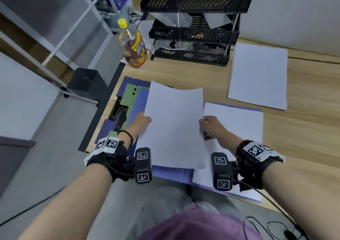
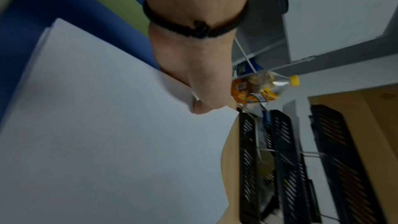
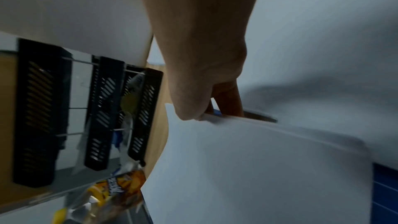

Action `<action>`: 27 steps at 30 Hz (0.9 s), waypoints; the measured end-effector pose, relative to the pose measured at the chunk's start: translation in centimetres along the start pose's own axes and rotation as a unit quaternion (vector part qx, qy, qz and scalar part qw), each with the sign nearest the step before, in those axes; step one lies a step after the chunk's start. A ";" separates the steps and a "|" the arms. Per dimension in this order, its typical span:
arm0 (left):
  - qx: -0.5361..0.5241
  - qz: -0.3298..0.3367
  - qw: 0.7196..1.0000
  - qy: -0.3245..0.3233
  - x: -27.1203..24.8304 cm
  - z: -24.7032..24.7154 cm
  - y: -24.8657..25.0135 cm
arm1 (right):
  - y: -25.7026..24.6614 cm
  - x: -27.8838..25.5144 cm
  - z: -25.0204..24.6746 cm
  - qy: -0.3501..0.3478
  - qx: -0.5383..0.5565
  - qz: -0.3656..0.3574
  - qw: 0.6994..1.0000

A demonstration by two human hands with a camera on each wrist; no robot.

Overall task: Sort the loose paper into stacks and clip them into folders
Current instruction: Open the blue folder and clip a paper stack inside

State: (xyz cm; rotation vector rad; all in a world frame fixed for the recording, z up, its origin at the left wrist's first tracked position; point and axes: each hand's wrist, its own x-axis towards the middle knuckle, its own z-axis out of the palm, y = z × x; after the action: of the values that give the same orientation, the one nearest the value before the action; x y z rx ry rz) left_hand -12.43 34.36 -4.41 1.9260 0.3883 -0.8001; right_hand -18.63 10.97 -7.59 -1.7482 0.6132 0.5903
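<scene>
A white paper stack [image 1: 174,125] is held above the desk between both hands. My left hand [image 1: 142,121] grips its left edge, thumb on top [image 2: 200,108]. My right hand [image 1: 211,127] pinches its right edge [image 3: 215,118], thumb above and fingers [image 3: 230,101] underneath. Below lies an open blue folder [image 1: 171,175] with white sheets [image 1: 237,122] on its right half. More blue and green folders [image 1: 130,96] with black clips [image 1: 118,113] lie to the left. Another paper stack [image 1: 257,75] rests on the desk at the far right.
A black three-tier tray rack [image 1: 193,28] stands at the back of the wooden desk [image 1: 303,129]. A bottle with a yellow cap [image 1: 132,44] stands left of the rack. The desk's left edge drops to the floor with a black bin [image 1: 84,81].
</scene>
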 end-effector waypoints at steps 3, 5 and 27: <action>0.023 -0.044 0.999 0.009 -0.6 -1.3 -2.2 | 1.4 -0.3 2.4 -0.053 -0.002 0.049 0.997; 0.035 -0.066 0.997 0.011 -0.5 -2.0 -3.7 | 2.2 -0.6 3.7 -0.068 0.003 0.065 0.996; 0.149 -0.071 0.985 -0.046 1.8 -3.3 -3.6 | 2.6 -0.6 6.6 -0.047 0.093 0.105 0.989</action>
State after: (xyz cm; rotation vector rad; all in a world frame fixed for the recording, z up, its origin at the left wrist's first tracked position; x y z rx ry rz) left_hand -11.97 38.89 -7.03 2.1458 0.3685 -1.0876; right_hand -21.34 16.89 -10.55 -1.4828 0.7663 0.7336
